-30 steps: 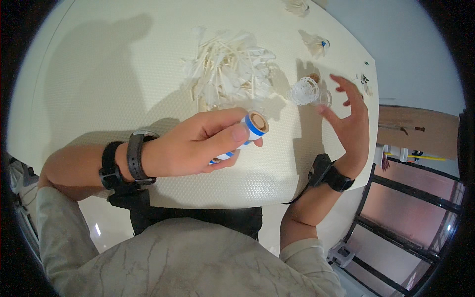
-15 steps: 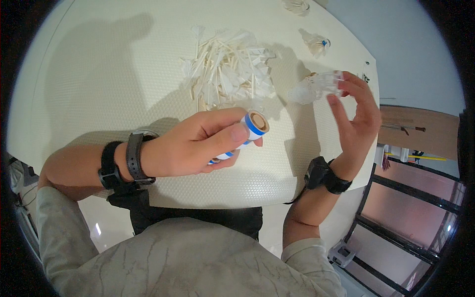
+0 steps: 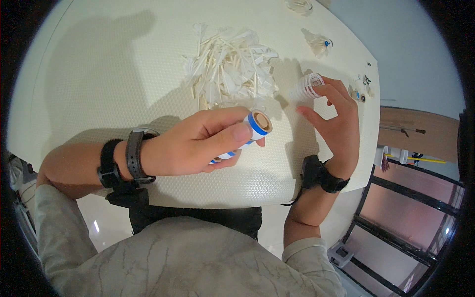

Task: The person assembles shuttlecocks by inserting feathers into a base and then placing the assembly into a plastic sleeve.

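Note:
My left hand [image 3: 210, 141] is closed around several shuttlecock corks [image 3: 261, 123], white with blue bands; the top one shows its tan end past my thumb. More blue and white shows below my fingers. At the right, a white mesh shuttlecock skirt [image 3: 303, 89] lies on its side. My right hand [image 3: 336, 111] is beside it with fingers curved and thumb spread apart; a fingertip meets the skirt's rim, and I see no grip on it. Between the hands and farther back is a pile of loose white feathers [image 3: 230, 67].
A feathered bunch with a blue centre [image 3: 322, 45] and a second pale bunch [image 3: 299, 6] lie at the far right of the white table [image 3: 99, 99]. Small dark and blue bits [image 3: 363, 81] sit by the right edge. Beyond it stands a black-framed rack [image 3: 401, 213].
My right hand has moved left, and the mesh skirt now appears sharper and farther left at its fingertips, thumb apart from it. Small bits behind that hand have come into view. My left hand stays nearly still.

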`<state>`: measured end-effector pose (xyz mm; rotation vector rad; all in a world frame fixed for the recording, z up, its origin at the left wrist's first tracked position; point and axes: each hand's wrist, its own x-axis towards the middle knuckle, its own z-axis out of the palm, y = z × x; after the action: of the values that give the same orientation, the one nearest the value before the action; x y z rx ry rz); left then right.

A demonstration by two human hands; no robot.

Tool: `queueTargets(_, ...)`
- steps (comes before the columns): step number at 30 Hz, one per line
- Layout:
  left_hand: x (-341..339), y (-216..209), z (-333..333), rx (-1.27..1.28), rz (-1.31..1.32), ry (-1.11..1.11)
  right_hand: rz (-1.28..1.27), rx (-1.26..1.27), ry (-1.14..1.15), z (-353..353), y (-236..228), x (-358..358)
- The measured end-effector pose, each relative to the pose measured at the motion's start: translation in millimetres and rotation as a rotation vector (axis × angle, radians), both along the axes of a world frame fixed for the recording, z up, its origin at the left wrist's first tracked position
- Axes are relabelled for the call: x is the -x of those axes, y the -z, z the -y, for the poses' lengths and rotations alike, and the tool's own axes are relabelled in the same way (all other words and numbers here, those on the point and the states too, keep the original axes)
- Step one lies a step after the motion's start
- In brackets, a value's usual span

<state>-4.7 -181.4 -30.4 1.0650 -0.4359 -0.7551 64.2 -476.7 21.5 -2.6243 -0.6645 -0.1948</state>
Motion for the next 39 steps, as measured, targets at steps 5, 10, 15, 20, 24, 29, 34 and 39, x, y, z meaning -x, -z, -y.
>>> queueTargets(5, -2, -1, 0, -0.009, -0.012, 0.007, -0.088, -0.003, 0.148, -18, 6, -2)
queueTargets(10, -1, -2, 0, 0.017, -0.034, 0.011, -0.140, -0.713, -0.079, -32, 17, 9)
queueTargets(15, 1, 2, -1, 0.019, -0.036, 0.027, -0.534, -1.282, -0.187, -57, 24, 31)
queueTargets(20, 1, 3, -1, 0.017, -0.046, 0.051, -0.433, -1.125, -0.187, -57, 24, 34)
queueTargets(24, 1, 3, -1, 0.040, -0.046, 0.061, -0.403, -1.194, -0.250, -55, 25, 34)
queueTargets(29, 1, 3, -1, 0.043, -0.053, 0.065, -0.330, -1.175, -0.269, -58, 23, 38)
queueTargets(34, 1, 4, 1, 0.056, -0.061, 0.072, -0.345, -1.127, -0.314, -60, 20, 40)
queueTargets(39, 3, 4, 2, 0.063, -0.058, 0.082, -0.370, -1.050, -0.370, -57, 16, 37)
